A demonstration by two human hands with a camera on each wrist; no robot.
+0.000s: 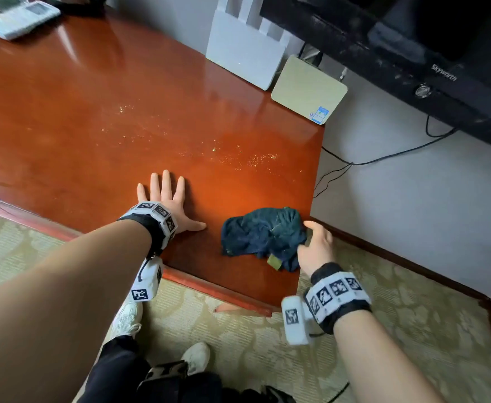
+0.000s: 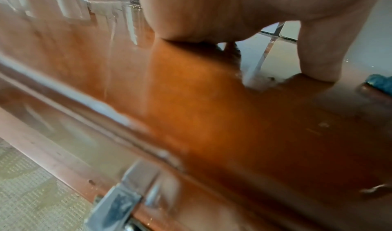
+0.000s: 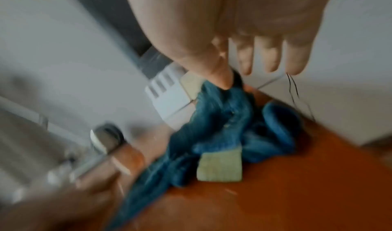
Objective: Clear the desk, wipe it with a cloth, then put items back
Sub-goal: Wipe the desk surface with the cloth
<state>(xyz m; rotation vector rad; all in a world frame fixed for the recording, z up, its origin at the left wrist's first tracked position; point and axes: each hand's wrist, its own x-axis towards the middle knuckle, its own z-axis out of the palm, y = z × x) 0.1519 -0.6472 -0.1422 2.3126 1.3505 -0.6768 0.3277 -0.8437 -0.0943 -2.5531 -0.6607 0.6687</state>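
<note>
Across most of the head view we have the red-brown desk [image 1: 93,112], glossy and largely bare, with pale crumbs [image 1: 232,158] scattered through the middle of the frame; from this we judge the clearing is mostly done and the wiping is the step in hand. At the upper centre a white box with upright fins [image 1: 244,53] leans against the wall, a flat cream box [image 1: 308,88] lies beside it, and a white device [image 1: 20,18] sits at the upper left. Lower centre right, near the desk's right edge, lies the crumpled dark blue cloth [image 1: 264,237] with its yellow-green tag. Our left hand [image 1: 166,205] lies flat on the desk just left of the cloth, fingers spread, holding nothing. Our right hand [image 1: 315,248] meets the cloth at its right side, thumb on the fabric and fingers straight, not closed round it. Next we would gather the cloth and sweep it up toward the crumbs.
</note>
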